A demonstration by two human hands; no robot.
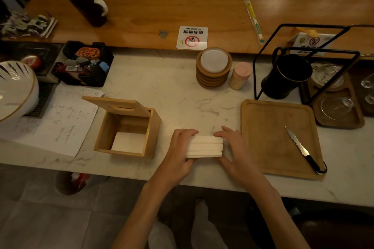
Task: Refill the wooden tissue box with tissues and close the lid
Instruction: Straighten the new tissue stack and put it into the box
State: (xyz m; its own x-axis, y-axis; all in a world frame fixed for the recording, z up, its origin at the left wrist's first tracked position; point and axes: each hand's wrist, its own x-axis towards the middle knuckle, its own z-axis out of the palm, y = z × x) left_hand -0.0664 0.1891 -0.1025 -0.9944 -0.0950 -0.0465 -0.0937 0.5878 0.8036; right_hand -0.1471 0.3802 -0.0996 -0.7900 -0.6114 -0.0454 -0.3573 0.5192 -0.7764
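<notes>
A stack of tissues sits on the marble counter, pressed between two hands: the left hand curls its fingers over one end, the right hand cups the other. Just left stands one wooden tissue box, its lid propped open, a few white tissues at the bottom. To the right, one knife lies on a wooden tray.

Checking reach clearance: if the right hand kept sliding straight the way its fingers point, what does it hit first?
The right hand points up and left, and its fingertips already press the right end of the tissue stack. So the stack comes first, with the left hand bracing its other end. Beyond that, probably bare marble counter.
</notes>
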